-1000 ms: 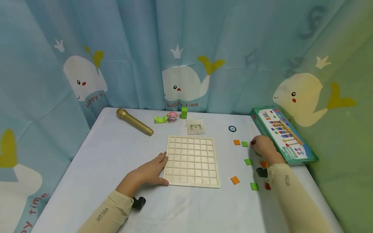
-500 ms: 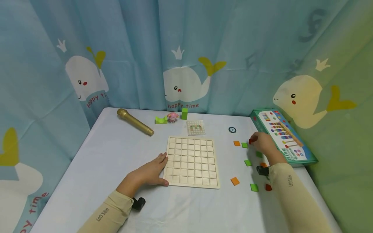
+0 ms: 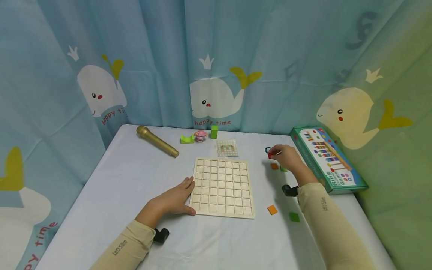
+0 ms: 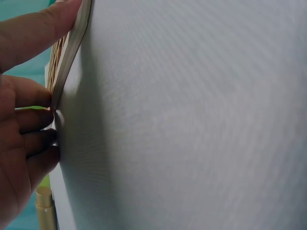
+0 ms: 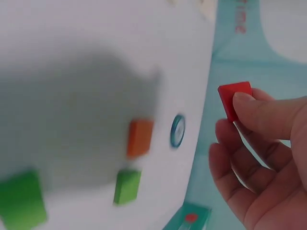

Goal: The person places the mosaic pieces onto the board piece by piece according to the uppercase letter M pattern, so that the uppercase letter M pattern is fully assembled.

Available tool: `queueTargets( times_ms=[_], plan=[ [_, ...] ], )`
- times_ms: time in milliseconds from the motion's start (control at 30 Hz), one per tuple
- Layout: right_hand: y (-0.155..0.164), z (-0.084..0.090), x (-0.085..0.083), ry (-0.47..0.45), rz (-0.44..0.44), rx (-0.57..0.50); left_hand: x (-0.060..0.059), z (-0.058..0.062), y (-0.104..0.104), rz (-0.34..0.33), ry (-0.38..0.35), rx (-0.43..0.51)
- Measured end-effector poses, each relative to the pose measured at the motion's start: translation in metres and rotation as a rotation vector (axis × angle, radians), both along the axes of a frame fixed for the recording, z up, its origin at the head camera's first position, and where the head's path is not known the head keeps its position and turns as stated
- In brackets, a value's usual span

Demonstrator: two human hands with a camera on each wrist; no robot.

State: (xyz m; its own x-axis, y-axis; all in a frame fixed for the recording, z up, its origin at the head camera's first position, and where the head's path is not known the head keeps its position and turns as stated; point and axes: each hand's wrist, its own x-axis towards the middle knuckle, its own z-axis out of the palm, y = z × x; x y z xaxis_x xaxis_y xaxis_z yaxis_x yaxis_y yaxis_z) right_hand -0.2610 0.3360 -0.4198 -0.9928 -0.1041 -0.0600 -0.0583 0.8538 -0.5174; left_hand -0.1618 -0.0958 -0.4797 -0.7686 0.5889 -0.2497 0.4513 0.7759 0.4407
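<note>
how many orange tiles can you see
2: one orange tile near the right hand, another orange tile right of the grid board, by its near corner. The right sleeve may hide more.

Board [image 3: 221,187] smooth wood; red tile [image 5: 229,97] matt (plastic, possibly); curtain [image 3: 162,45] smooth cloth.

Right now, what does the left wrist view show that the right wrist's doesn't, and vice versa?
Only the left wrist view: the left hand, touching the grid board, and part of the gold microphone.
Only the right wrist view: the right hand pinching a red tile, an orange tile, two green tiles, a round disc and part of the box. A pale blur at its top is unclear.
Both: white tabletop and blue curtain.
</note>
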Motion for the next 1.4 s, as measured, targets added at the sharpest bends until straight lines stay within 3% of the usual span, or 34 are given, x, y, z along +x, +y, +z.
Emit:
queueTargets(
  times_ms=[733, 1400],
  plan=[
    [-0.080, -0.004, -0.009, -0.039, 0.129, -0.170, -0.002, -0.001, 0.001, -0.012, 0.010, -0.015],
    [-0.138, -0.018, -0.009, -0.086, 0.258, -0.209, 0.000, 0.000, 0.001, 0.001, 0.012, -0.012]
  ],
)
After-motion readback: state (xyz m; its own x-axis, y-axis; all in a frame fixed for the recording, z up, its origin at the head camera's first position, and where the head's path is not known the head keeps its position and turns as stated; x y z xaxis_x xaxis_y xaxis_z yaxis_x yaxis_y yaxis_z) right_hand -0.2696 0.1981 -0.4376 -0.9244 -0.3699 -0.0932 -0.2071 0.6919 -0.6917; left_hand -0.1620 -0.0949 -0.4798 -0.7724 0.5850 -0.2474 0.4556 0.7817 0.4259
